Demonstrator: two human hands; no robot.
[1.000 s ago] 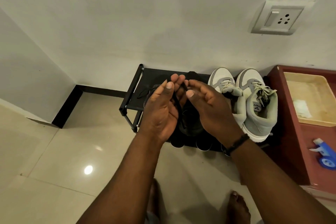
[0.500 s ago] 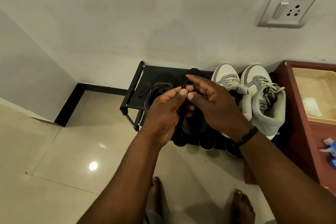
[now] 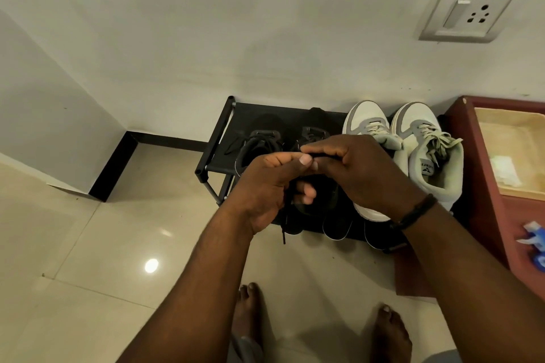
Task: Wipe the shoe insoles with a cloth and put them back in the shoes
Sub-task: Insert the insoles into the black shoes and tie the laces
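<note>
Both hands meet above the black shoes (image 3: 265, 141) on the black rack (image 3: 218, 138). The left hand (image 3: 265, 188) and the right hand (image 3: 362, 168) have curled fingers and pinch a black lace (image 3: 284, 224), whose end hangs below the left palm. The insoles are not visible to me.

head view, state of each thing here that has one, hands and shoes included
left hand: curled, gripping black lace
right hand: pinching black lace
black lace: held, end dangling
black shoes: on rack, laces loose
grey-white sneakers: on rack, laced, side by side
shoe rack: upright against wall
wall socket: nothing plugged in
</note>
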